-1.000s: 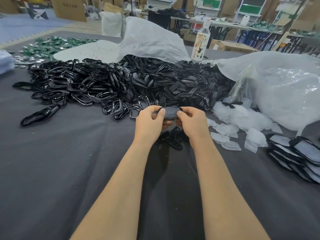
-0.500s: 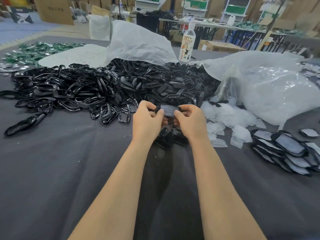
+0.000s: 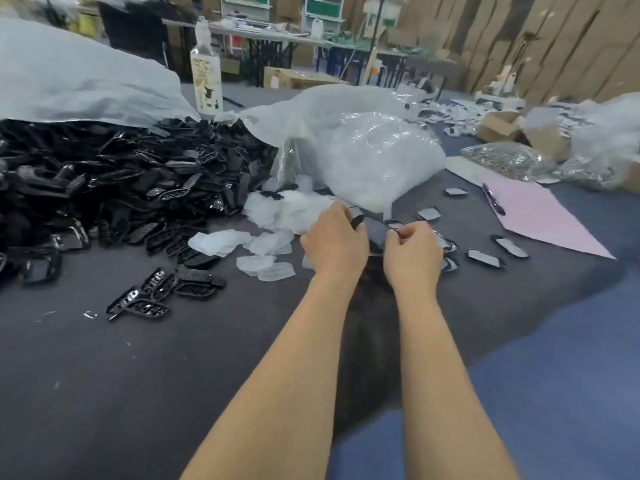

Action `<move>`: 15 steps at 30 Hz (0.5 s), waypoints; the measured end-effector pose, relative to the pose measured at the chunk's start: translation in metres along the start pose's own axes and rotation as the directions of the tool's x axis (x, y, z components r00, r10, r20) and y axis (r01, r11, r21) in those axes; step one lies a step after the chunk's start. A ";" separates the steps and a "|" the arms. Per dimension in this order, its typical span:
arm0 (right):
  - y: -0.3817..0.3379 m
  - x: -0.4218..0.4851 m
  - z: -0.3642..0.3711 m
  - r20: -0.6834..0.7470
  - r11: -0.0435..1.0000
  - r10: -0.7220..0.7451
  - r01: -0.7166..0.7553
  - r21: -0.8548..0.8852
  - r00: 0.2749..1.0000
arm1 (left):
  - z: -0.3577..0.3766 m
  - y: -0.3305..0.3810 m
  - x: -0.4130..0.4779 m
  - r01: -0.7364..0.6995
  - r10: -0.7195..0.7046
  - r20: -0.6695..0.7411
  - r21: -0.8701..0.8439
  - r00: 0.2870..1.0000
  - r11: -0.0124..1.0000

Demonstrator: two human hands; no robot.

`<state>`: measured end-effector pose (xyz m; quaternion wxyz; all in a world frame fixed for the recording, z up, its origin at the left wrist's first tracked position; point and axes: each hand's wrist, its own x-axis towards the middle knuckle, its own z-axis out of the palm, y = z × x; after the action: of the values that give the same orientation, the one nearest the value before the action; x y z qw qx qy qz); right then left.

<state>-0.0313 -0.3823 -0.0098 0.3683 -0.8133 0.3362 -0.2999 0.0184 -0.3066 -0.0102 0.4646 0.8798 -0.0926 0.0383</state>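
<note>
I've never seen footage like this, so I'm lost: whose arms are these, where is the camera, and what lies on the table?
No machine here: a person works bare-handed, filmed by one wide-angle camera worn on the head, looking down. The left hand and right hand both pinch a small dark plastic piece. On the grey table lie a pile of black plastic parts, clear film pieces, a clear bag, a bottle and a pink sheet with a pen.

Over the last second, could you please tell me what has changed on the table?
The left hand and right hand carried the black part rightward, from above the gridded pieces to the film-covered pieces. Both still grip it; the black pile stayed put.
</note>
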 end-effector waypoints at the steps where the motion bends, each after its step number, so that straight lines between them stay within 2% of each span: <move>1: 0.004 0.002 -0.003 0.001 1.000 0.020 -0.020 -0.023 1.000 | 0.009 0.002 -0.001 0.003 -0.004 0.003 0.060 1.000 0.998; 4: 0.009 0.005 -0.006 -0.001 0.997 0.038 -0.038 -0.067 0.999 | 0.024 0.001 -0.002 0.015 -0.016 0.010 0.150 1.000 0.989; 7: 0.008 0.007 -0.006 -0.014 0.997 0.026 -0.027 -0.078 1.000 | 0.028 0.001 -0.002 0.047 -0.050 0.020 0.128 0.999 0.991; 11: 0.003 0.001 -0.003 -0.019 1.000 -0.011 0.010 -0.023 1.000 | 0.019 -0.002 0.001 0.078 -0.078 0.022 -0.008 0.997 0.997; 15: -0.017 -0.017 0.011 -0.003 0.988 -0.127 0.127 0.087 0.992 | -0.007 -0.013 0.003 0.030 -0.043 -0.056 -0.212 0.998 0.977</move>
<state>-0.0279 -0.3563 -0.0063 0.3837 -0.8166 0.2699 -0.3362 0.0235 -0.2942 -0.0161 0.5587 0.8254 -0.0659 0.0463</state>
